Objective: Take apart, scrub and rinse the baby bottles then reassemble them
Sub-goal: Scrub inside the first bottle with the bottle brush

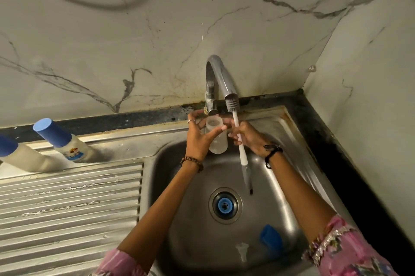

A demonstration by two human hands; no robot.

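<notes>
Two capped bottles (67, 143) stand untouched at the drainboard's far-left edge; over the sink's (289, 132) far rim the left hand (199, 138) grips an open bottle body (216, 135); the right hand (249, 138) holds the brush (238, 132). Its blue cap (270, 241) and teat (242, 251) lie near the sink's front edge; scrubbing, rinsing and reassembly look ahead.

The person is wearing pink patterned sleeves (350, 253) with glittery trim, a brown beaded bracelet (192, 162), a black thread wristband (272, 154) and a silver ring (190, 121).

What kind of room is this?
Most likely a home kitchen: a steel sink with a ribbed draining board, a curved tap, and marble-look wall tiles.
</notes>
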